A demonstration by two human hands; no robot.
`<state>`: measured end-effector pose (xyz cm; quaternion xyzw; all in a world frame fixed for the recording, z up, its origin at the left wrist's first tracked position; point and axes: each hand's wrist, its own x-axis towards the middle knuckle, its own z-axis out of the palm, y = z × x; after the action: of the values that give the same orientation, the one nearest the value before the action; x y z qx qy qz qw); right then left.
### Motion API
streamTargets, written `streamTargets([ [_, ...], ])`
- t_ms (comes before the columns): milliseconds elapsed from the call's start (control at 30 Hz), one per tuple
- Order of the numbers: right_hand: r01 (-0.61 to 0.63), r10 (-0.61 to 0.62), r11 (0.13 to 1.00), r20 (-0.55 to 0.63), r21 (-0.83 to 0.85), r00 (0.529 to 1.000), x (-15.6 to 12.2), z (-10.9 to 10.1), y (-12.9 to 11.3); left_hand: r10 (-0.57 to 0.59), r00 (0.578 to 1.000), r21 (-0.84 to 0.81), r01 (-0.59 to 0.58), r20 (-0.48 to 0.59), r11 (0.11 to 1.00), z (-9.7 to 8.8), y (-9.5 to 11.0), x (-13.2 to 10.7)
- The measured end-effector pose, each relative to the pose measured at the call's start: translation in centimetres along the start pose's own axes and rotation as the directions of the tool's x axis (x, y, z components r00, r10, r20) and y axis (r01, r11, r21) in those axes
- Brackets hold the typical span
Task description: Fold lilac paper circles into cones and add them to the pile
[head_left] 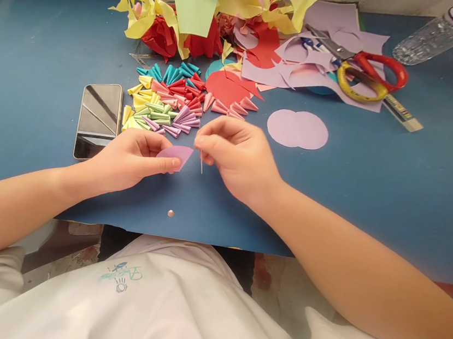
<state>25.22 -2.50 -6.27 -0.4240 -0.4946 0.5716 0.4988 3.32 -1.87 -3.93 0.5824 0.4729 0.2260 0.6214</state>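
Note:
Between the thumb and fingers of my left hand (131, 159) is a piece of purple paper (181, 154), shaped like a wedge with a curved edge. My right hand (238, 157) pinches a thin white stick (201, 163), which points down just to the right of the paper's tip without touching it. Beyond both hands lies a pile of small rolled paper cones (164, 98) in teal, yellow, red, pink, green and purple. Two overlapping purple paper circles (297, 129) rest on the table to the right of my right hand.
A phone (98, 121) lies left of the cones on the blue table (371, 198). Scissors (366, 71) rest on cut paper scraps (271, 70) and a box cutter (404, 113) at the back right. A plastic bottle (436, 38) lies tilted in the far right corner.

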Motion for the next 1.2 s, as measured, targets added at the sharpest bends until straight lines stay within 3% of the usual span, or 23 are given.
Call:
streamTargets([
  [100, 0.037, -0.034, 0.996, -0.043, 0.079, 0.999, 0.4, -0.9, -0.8, -0.008, 1.000, -0.024, 0.008, -0.023, 1.000, 0.2, 0.0, -0.1],
  [267, -0.097, 0.095, 0.995, 0.111, 0.013, 0.989, -0.2, -0.7, -1.1, 0.049, 0.991, -0.124, -0.065, -0.126, 0.990, 0.2, -0.3, 0.2],
  [533, -0.138, 0.133, 0.990, 0.137, 0.025, 0.981, -0.5, 0.0, -0.2, 0.088, 0.995, -0.176, -0.094, -0.040, 0.980, 0.2, -0.6, 0.4],
  [733, -0.198, 0.212, 0.975, 0.151, -0.100, 0.965, -0.7, 0.0, -0.3, 0.085, 0.996, -0.115, -0.088, -0.031, 0.989, 0.5, -0.3, 0.3],
  [1100, -0.066, 0.075, 0.991, 0.069, -0.120, 0.995, -0.6, 0.4, 0.1, 0.078, 0.997, -0.112, -0.079, -0.008, 0.991, 0.5, -0.4, 0.5],
  [1200, 0.044, -0.045, 0.998, -0.051, -0.036, 0.998, 0.1, -0.6, -0.4, 0.060, 0.998, -0.087, -0.061, -0.015, 0.994, 0.4, -0.4, 0.6],
])
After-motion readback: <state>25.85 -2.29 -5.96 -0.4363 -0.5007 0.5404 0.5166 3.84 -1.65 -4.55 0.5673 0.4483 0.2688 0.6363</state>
